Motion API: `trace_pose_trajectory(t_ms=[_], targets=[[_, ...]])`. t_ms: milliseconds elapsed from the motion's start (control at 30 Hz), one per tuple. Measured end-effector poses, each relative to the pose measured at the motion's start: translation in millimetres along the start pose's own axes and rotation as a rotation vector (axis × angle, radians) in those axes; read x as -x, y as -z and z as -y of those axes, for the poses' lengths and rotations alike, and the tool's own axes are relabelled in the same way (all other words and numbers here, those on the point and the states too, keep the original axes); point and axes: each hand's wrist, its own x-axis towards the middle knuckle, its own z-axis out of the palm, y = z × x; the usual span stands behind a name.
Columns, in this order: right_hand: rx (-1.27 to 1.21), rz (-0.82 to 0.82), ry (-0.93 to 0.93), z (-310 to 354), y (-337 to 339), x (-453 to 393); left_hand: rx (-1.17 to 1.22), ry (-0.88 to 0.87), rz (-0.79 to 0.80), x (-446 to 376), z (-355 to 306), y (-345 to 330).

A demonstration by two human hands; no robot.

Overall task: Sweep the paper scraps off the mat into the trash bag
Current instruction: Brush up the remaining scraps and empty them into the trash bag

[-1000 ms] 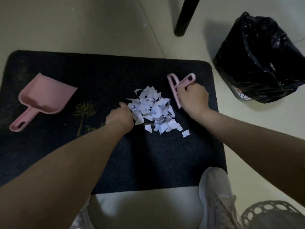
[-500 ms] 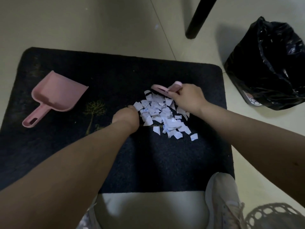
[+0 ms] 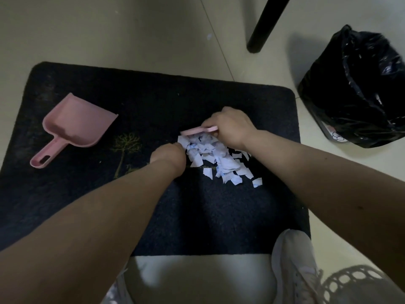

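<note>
Pink plastic brush [image 3: 199, 130] is gripped in the right hand [image 3: 230, 128], fingers closed around its handle end, the head lying across the far edge of the scraps [image 3: 215, 159]. The bristles are not visible. The left hand [image 3: 167, 157] sits at the left edge of the pile, touching it; its fingers are curled under and hidden, so whether they are open or closed cannot be told.

The scraps lie in 1 loose heap near the middle of the mat [image 3: 87, 205], between the 2 hands, with a few strays at the near right of the heap.

The dustpan [image 3: 74, 128] rests on the left part of the mat, well apart from the pile, empty as far as can be seen and unheld. The bag [image 3: 359, 91] stands on the floor [image 3: 109, 29] beyond the mat's right edge.

Assessment: gathering appears largely done. Outstanding: collect the strays, bring the dustpan to the heap, load it, and empty it into the bag. No scraps seen in pan.
</note>
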Motion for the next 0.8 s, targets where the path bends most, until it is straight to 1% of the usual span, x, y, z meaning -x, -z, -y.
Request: trace_pose_trajectory(t_ms=[67,133,167,200,267,300,367,433,567,700,800], targets=[[-0.123,-0.015,-0.055,-3.6,10.5,11.5,-0.006,-0.009,0.01,1.1,-0.2,-0.3],[-0.366,-0.128,-0.191,-4.6,25.2,26.7,-0.02,-0.044,0.003,2.5,-2.2,-1.4],[-0.445,-0.192,-0.272,-6.6,30.2,32.5,-0.028,-0.062,-0.002,3.4,-3.0,-1.8],[-0.446,-0.249,-0.36,-11.3,31.7,36.1,-0.033,-0.079,-0.004,4.4,-3.6,-2.2],[-0.355,-0.337,-0.557,-28.4,28.4,46.1,-0.028,-0.115,-0.011,6.3,-5.1,-2.6],[-0.342,-0.371,-0.629,-37.3,25.0,52.0,-0.019,-0.128,-0.012,6.9,-5.4,-2.9],[-0.361,-0.386,-0.717,-52.9,17.7,66.4,-0.004,-0.144,-0.004,8.6,-6.6,-2.7],[-0.317,-0.359,-0.746,-60.2,8.8,80.3,-0.001,-0.155,-0.002,10.0,-7.5,-2.6],[-0.286,-0.307,-0.709,-48.8,-7.4,87.0,-0.044,-0.123,0.008,12.2,-10.3,-2.7],[-0.464,-0.275,-0.643,-28.3,-14.7,81.9,-0.05,-0.115,0.004,12.7,-14.1,-1.3],[-0.592,-0.343,-0.617,-19.6,-6.2,81.4,-0.054,-0.117,0.009,14.0,-15.5,0.0]])
